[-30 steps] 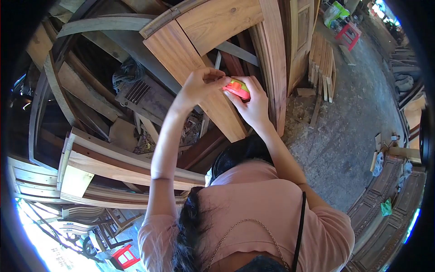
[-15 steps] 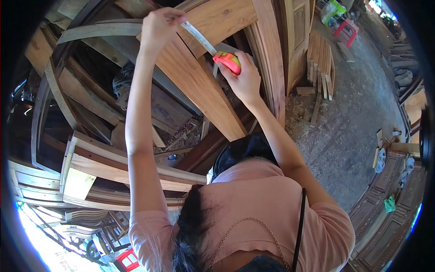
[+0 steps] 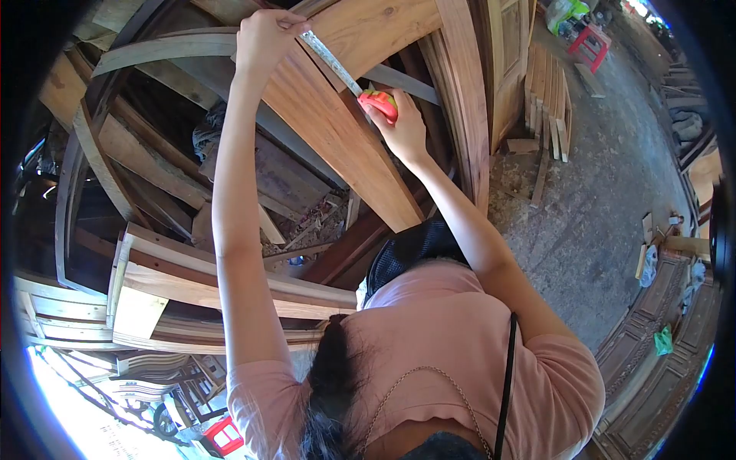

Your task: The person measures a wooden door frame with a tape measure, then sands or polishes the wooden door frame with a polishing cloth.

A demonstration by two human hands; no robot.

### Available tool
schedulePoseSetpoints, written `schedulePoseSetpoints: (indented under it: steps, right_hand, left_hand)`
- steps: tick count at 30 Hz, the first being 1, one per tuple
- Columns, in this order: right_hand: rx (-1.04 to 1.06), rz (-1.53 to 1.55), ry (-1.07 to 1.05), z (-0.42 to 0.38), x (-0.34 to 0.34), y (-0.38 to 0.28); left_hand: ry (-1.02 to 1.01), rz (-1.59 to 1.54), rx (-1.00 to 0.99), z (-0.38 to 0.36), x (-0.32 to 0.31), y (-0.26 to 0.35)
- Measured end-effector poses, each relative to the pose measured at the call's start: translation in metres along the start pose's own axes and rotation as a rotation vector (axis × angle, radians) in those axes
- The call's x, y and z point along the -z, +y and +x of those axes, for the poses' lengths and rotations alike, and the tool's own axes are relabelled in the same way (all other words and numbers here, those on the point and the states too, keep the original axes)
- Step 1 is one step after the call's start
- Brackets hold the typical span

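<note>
My right hand (image 3: pixel 400 129) grips a red and yellow tape measure (image 3: pixel 379 103) against a slanted wooden board (image 3: pixel 337 130). The metal tape blade (image 3: pixel 331 61) runs up and to the left across the board's width. My left hand (image 3: pixel 263 37) pinches the blade's end at the board's upper left edge. Both arms are stretched out over a heap of timber.
Curved wooden frames and planks (image 3: pixel 176 268) are piled at the left and below. An upright door frame (image 3: pixel 468 92) stands right of the board. Short boards (image 3: pixel 550 100) lean on the concrete floor (image 3: pixel 606 192). Carved panels (image 3: pixel 652 345) lie at the right; a red stool (image 3: pixel 589 38) stands far off.
One second ago both hands were together at the tape measure. My left hand has pulled the blade up and left across the board; my right hand has moved slightly upward with the case.
</note>
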State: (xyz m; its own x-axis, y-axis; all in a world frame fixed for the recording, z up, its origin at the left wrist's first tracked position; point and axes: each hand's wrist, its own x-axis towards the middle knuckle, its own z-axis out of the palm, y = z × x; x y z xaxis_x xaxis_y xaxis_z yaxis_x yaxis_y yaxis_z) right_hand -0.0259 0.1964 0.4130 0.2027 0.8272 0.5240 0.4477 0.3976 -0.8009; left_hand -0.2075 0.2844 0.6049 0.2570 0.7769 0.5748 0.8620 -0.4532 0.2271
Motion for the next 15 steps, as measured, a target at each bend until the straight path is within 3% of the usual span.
schedulePoseSetpoints:
  steps: [5, 15]
  right_hand:
    - [-0.056, 0.033, -0.019, 0.001, -0.012, 0.001]
    - [-0.035, -0.008, 0.063, 0.011, -0.022, -0.014]
  left_hand:
    - [-0.004, 0.026, 0.013, -0.004, -0.005, -0.002]
    - [0.031, -0.213, -0.029, -0.005, -0.014, -0.02]
